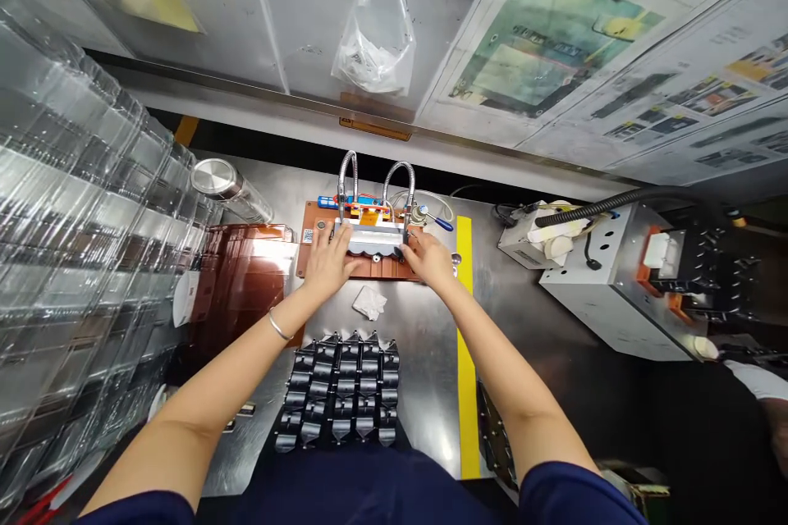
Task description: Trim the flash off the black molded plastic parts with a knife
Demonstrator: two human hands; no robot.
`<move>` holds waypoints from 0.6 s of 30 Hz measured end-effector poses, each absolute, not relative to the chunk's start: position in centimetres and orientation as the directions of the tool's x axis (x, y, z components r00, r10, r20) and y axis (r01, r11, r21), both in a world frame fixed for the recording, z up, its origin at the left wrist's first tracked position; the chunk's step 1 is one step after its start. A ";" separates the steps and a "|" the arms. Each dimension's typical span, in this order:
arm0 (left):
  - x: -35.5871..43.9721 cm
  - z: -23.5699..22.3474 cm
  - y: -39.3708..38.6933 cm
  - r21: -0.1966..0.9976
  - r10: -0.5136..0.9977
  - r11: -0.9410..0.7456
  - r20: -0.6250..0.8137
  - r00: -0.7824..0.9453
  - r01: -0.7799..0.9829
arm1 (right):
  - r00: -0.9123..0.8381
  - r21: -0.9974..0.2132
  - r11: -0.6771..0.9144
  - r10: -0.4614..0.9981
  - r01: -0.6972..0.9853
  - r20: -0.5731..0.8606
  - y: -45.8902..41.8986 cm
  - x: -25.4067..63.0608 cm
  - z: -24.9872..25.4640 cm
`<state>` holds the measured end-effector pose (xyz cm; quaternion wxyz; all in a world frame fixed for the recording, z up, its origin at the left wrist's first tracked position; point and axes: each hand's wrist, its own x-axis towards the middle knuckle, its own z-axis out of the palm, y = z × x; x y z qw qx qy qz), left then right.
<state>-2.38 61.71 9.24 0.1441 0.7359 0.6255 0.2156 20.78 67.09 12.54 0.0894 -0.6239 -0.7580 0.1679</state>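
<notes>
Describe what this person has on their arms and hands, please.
Navy-blue sleeves, the left sleeve and right sleeve, end above bare forearms. A thin silver-coloured bangle circles the left wrist. The left hand and right hand wear no gloves.

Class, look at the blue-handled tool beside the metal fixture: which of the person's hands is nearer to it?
The right hand is nearer, sitting just below the blue-handled tool. The left hand is farther, across the metal fixture from it.
</notes>
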 end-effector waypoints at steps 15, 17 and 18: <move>-2.4 8.6 56.7 0.672 0.994 0.041 0.048 -0.098 0.739 | -0.161 -0.463 0.117 0.985 0.878 -0.057 59.1 19.4 9.2; -2.5 8.4 55.7 0.647 0.997 0.025 0.041 -0.067 0.762 | -0.152 -0.447 0.120 0.988 0.886 -0.037 58.3 19.5 9.1; -2.6 8.4 55.4 0.633 0.998 0.017 0.038 -0.053 0.774 | -0.147 -0.442 0.120 0.989 0.889 -0.027 58.0 19.4 9.0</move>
